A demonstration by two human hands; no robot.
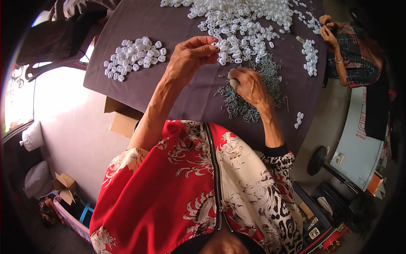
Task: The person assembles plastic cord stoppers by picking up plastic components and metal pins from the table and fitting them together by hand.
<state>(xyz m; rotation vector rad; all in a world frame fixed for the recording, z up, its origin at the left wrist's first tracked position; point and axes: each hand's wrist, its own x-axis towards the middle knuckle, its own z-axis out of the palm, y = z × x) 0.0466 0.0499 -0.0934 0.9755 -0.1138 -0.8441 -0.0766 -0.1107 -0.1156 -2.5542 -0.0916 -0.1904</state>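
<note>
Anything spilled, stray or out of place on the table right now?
Mostly sorted: white pieces in a big heap, a small pile at left and another at right, grey pins under the right hand. One small cluster of white pieces lies apart near the table's near edge.

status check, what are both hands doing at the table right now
Left hand pinching a white plastic piece at the big white pile. Right hand closed on a pale object, over the grey pin heap. Nothing between them.
</note>
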